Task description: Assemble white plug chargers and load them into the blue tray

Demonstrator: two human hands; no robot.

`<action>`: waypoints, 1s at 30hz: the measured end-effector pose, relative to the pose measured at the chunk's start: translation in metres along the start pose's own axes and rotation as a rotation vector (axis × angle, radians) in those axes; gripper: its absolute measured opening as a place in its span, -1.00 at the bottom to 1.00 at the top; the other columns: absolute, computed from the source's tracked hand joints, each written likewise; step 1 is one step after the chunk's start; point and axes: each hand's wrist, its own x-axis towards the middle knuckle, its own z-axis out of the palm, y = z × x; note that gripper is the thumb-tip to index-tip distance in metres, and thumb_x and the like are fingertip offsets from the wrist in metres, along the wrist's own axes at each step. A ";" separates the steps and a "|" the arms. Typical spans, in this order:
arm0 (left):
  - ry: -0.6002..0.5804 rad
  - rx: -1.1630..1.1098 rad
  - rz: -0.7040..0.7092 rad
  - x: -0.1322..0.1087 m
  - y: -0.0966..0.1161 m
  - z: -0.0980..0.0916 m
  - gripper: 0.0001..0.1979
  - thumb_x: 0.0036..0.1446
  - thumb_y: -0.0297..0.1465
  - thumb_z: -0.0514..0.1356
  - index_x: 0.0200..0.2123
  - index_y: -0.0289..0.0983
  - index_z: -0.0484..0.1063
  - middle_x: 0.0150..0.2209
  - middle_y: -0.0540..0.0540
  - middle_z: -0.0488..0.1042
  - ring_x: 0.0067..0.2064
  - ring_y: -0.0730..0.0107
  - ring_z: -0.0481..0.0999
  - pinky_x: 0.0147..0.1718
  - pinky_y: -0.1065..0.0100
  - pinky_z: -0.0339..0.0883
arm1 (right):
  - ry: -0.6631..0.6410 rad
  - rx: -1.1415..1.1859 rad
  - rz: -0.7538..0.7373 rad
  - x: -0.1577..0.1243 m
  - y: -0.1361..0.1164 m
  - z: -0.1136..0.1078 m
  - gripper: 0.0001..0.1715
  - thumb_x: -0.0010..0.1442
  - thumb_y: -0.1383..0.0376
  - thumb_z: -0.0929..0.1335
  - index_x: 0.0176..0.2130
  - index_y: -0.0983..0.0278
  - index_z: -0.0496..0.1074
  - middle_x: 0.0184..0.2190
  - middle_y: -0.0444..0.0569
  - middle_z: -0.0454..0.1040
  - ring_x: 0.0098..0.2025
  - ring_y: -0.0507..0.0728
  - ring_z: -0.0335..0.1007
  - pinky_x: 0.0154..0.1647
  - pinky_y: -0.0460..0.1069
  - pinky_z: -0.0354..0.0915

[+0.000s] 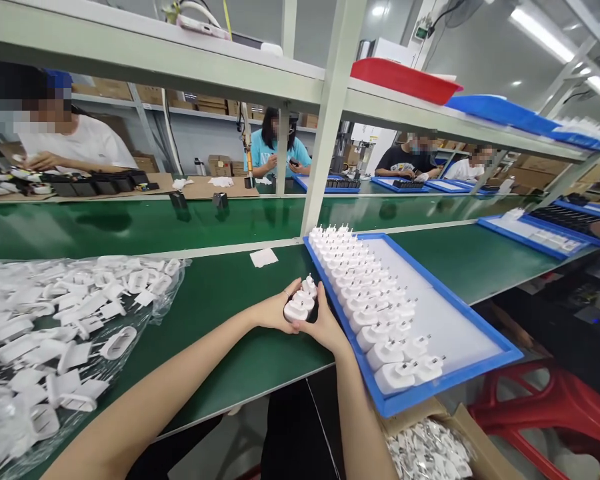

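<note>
Between my two hands, over the green bench, is a small row of white plug chargers (300, 303) with their metal pins upward. My left hand (275, 312) cups the row from the left side, fingers wrapped around it. On the other side my right hand (325, 325) closes around the same chargers, thumb in front. Just right of the hands lies a blue-rimmed tray (445, 385), its left part filled with rows of similar white chargers (365, 293), pins up. A large heap of loose white plug housings (70, 327) lies on clear plastic to the left.
A folded white paper (264, 258) rests behind my hands. A shelf post (325, 127) rises behind the tray. Below right are a cardboard box of white parts (430, 450) and a red stool (555, 407). Several people work across the green line (230, 223).
</note>
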 end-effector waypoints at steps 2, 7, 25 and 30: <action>0.012 0.004 0.010 -0.001 -0.001 0.001 0.05 -0.35 -0.44 0.21 0.08 -0.32 -0.52 0.11 -0.25 -0.17 0.07 0.23 0.00 -0.02 0.28 -0.05 | -0.030 0.004 0.002 -0.006 0.000 0.005 0.02 -0.16 0.21 0.32 0.11 0.28 -0.36 0.12 0.02 -0.17 0.12 0.12 -0.29 0.09 0.07 -0.24; 0.008 0.001 0.034 -0.003 0.000 0.003 0.13 -0.40 -0.45 0.24 0.06 -0.34 -0.60 0.10 -0.26 -0.15 0.05 0.21 0.04 -0.02 0.28 -0.07 | 0.054 -0.012 0.031 -0.019 0.001 0.022 -0.16 -0.06 0.20 0.24 0.11 0.30 -0.26 0.09 0.04 -0.06 0.11 0.12 -0.19 0.07 0.07 -0.16; 0.091 -0.002 0.017 -0.005 -0.002 0.003 0.19 -0.45 -0.38 0.27 0.06 -0.31 -0.61 0.09 -0.26 -0.16 0.03 0.15 0.05 -0.05 0.23 0.00 | 0.044 0.160 0.031 -0.010 0.000 0.025 -0.22 -0.04 0.05 0.18 0.07 0.36 -0.14 0.04 0.09 0.05 0.05 0.11 -0.03 0.04 0.04 -0.07; 0.108 0.011 0.018 -0.005 -0.004 0.002 0.21 -0.48 -0.35 0.28 0.06 -0.34 -0.60 0.08 -0.27 -0.11 0.05 0.14 0.01 -0.02 0.20 -0.06 | 0.032 0.046 0.034 -0.006 0.004 0.013 -0.13 -0.15 0.11 0.29 0.06 0.34 -0.13 0.06 0.09 -0.01 0.08 0.14 -0.11 0.04 0.06 -0.09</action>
